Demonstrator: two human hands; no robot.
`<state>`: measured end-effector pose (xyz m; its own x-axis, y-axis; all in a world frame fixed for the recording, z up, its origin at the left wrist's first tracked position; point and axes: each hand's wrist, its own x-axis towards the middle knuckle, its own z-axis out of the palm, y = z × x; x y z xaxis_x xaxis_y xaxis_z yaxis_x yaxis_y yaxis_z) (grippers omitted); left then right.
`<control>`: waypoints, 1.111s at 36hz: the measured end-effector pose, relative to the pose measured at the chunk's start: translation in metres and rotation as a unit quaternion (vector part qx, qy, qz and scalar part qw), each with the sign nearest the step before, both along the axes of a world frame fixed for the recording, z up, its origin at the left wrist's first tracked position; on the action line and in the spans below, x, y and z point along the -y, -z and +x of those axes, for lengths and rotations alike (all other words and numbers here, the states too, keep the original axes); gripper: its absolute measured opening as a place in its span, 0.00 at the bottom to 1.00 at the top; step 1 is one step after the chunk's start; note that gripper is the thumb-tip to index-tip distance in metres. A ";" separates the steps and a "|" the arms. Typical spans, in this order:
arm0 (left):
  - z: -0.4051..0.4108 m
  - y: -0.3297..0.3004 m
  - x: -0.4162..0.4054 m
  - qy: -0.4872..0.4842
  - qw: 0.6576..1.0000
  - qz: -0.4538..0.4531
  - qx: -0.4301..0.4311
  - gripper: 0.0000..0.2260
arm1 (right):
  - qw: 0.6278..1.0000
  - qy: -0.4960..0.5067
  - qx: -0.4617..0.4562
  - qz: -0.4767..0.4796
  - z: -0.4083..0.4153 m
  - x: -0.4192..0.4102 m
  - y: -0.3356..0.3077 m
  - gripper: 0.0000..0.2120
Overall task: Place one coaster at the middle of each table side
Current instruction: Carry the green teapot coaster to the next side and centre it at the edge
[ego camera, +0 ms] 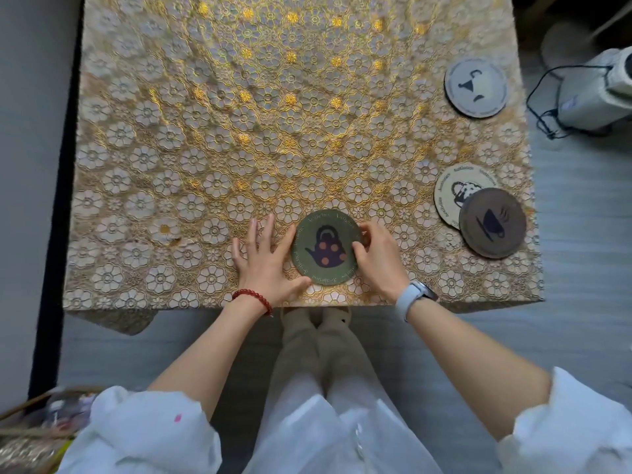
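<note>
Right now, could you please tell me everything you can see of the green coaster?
The green coaster is a round, flat disc printed with a dark teapot with orange dots and lettering around its rim. It lies flat on the floral tablecloth near the front edge. The left hand touches its left rim; the right hand fingers hold its right rim.

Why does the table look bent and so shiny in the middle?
Head view: the wide-angle lens bows the table's edge outward; light glints gold off the tablecloth at its far centre, while the near part looks duller. The green coaster between both hands is sharp; the basket at the lower left corner is blurred.
</note>
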<state>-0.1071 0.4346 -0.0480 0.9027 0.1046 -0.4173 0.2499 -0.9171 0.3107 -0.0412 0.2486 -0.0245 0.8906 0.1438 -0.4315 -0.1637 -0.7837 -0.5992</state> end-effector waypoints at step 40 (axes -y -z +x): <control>0.007 -0.011 -0.002 0.037 0.995 0.053 -0.076 0.43 | 0.955 -0.178 0.083 -0.221 -0.025 0.001 -0.001 0.25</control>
<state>-0.1002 0.4365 -0.0370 0.8364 0.0916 -0.5404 0.2175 -0.9605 0.1738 -0.0660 0.2473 -0.0231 0.8809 0.2869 -0.3764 0.2290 -0.9544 -0.1915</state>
